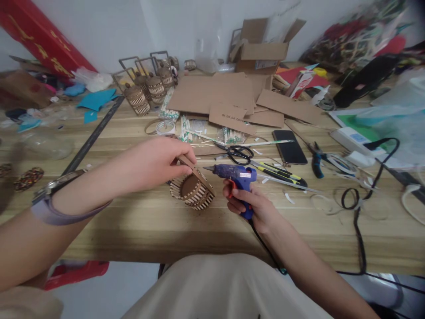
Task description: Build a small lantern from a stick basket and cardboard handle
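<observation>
Bench-top assembly with a hot-glue gun; clock directions are taken from the slatted miniature bucket, which rests near the bench's front edge with its brown interior partly visible. The left hand, reaching in from 9 o'clock, has thumb and fingers pinched on the upper end of a flat brown strip. The strip slants down across the bucket's 2 o'clock side; whether it touches the rim cannot be told. At 3 o'clock, the right hand is wrapped around the handle of the blue hot-glue gun, its fingers at the orange trigger. The nozzle points toward 9 o'clock, just beside the strip. Black-handled scissors lie between 1 and 2 o'clock, a smartphone at 2 and a yellow-and-black utility knife near 3. Lidded slatted buckets with angular handles stand at 11; cardboard sheets lie at 12.
</observation>
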A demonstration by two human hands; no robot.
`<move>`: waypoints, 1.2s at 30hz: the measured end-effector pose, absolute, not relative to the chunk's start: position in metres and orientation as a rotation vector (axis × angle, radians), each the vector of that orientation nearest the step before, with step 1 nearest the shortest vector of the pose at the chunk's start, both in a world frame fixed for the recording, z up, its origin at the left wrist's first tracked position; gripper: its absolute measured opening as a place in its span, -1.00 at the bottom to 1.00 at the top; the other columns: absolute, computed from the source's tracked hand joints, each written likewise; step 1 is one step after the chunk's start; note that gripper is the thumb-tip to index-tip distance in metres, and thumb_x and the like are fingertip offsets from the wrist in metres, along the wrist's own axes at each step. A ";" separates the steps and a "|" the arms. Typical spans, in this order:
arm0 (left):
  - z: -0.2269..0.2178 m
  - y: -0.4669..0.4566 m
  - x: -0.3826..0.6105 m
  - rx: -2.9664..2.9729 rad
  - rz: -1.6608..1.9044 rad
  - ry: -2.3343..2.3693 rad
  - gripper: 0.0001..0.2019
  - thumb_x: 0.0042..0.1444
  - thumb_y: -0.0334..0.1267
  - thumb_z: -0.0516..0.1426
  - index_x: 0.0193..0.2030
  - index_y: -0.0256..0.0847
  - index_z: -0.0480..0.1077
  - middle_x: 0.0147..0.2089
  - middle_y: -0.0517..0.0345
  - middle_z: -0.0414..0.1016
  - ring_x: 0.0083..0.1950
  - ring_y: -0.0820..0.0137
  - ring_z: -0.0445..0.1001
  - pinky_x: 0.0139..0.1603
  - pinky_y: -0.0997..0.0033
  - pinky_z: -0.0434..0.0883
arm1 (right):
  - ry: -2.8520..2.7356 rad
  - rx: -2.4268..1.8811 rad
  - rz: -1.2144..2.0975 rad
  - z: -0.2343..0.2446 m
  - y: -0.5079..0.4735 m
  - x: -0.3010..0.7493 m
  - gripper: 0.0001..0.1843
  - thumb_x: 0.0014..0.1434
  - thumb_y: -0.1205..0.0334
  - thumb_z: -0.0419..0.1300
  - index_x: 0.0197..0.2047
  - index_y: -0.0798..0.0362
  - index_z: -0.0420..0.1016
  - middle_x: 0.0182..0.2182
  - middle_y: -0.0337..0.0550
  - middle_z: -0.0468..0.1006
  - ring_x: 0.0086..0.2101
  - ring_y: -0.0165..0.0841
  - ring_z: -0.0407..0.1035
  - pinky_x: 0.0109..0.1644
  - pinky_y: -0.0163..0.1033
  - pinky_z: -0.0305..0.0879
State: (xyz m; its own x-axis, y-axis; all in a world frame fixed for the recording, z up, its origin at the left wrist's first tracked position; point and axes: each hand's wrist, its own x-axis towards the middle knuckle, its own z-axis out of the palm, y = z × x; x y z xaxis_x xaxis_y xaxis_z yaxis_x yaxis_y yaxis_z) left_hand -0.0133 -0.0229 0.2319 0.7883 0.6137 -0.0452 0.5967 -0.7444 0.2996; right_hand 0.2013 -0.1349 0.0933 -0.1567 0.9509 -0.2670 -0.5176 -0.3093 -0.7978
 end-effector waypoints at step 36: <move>0.240 -0.027 -0.003 2.582 -0.101 1.133 -0.78 0.13 -0.28 0.15 -0.14 -0.07 0.61 -0.28 0.21 0.64 -0.29 0.31 0.52 -0.26 0.38 0.32 | -0.507 -0.789 1.834 0.093 -0.136 0.179 -0.51 -0.09 -0.15 0.53 -0.39 0.06 0.48 -0.54 -0.34 0.39 -0.61 -0.56 -0.04 -0.54 -0.36 -0.07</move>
